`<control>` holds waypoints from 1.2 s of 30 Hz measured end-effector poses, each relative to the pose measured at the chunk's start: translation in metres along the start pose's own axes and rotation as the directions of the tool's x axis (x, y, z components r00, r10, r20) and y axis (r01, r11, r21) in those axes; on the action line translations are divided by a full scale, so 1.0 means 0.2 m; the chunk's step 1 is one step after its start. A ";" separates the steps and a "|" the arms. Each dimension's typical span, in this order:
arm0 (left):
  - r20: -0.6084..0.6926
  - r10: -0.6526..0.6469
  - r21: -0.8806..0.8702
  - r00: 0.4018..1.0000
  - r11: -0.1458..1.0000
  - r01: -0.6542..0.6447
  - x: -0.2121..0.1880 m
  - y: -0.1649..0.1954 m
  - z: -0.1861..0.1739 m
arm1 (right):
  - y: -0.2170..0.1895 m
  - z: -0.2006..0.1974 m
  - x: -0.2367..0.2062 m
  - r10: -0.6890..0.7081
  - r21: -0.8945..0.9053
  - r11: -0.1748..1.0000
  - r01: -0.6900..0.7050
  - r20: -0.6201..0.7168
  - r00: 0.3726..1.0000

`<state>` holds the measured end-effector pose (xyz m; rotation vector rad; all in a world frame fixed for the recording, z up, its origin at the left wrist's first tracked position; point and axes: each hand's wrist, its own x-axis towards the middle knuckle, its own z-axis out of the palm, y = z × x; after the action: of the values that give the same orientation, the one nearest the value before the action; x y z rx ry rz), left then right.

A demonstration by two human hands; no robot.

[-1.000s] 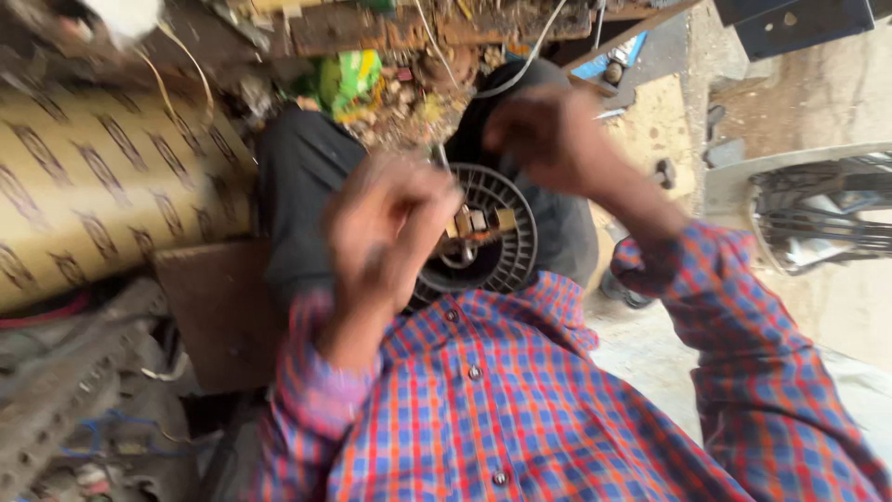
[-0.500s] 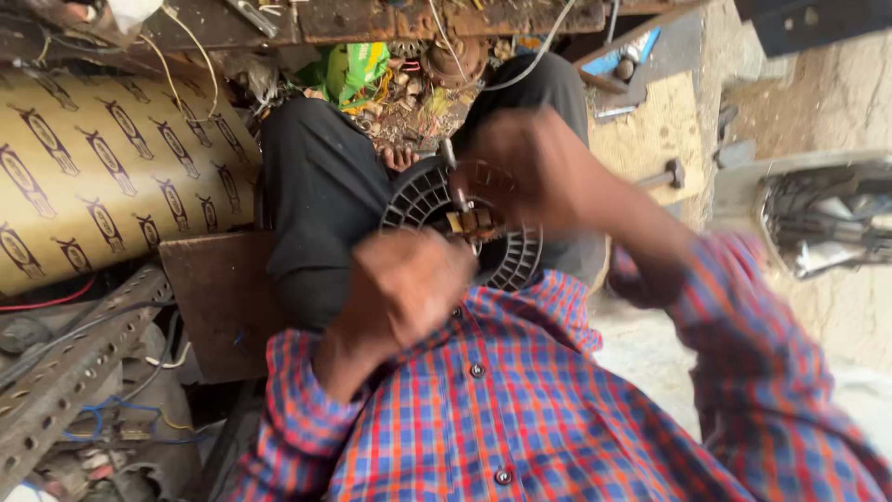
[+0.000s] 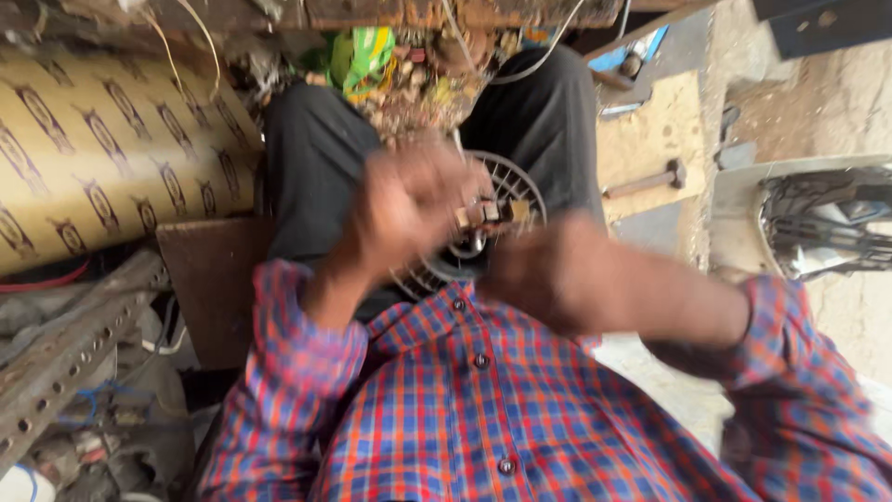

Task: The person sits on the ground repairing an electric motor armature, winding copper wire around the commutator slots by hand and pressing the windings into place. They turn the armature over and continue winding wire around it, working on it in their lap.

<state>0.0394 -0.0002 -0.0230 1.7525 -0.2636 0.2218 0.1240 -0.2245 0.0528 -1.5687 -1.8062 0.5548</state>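
A green-and-yellow crumpled wrapper (image 3: 364,54) lies at top centre

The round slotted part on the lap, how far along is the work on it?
Done: the round slotted part sits on the lap, between the knees. In hand: the left hand is at its centre by small brownish pieces, and the right hand is at its lower edge; both are blurred, so grips are unclear. Left: cannot tell; a hammer lies untouched.

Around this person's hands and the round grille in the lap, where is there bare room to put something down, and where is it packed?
Free: the pale board right of the knee, above the hammer; the brown panel left of the thigh. Crowded: both hands, left hand and right hand, cover the round grille; scrap and wires fill the ground between the knees.
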 end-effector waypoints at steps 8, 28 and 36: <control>-0.318 -0.060 -0.219 0.946 0.976 -0.012 -0.09 0.06 0.12 | 0.50 -0.01 -0.03 0.306 -0.133 0.922 -0.364 -0.329 0.893; -0.202 0.076 -0.065 0.977 0.994 -0.090 0.02 0.04 0.10 | 0.52 -0.01 -0.14 0.527 0.445 0.810 -0.381 -0.270 0.806; 0.143 0.025 0.045 0.989 0.999 -0.032 0.24 0.06 -0.01 | 0.02 0.00 -0.11 0.149 -0.026 0.989 -0.147 0.082 0.985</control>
<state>0.0806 -0.0039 0.0031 1.8147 -0.3900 0.1238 0.1272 -0.2462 0.0458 -1.7263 -1.7707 0.6831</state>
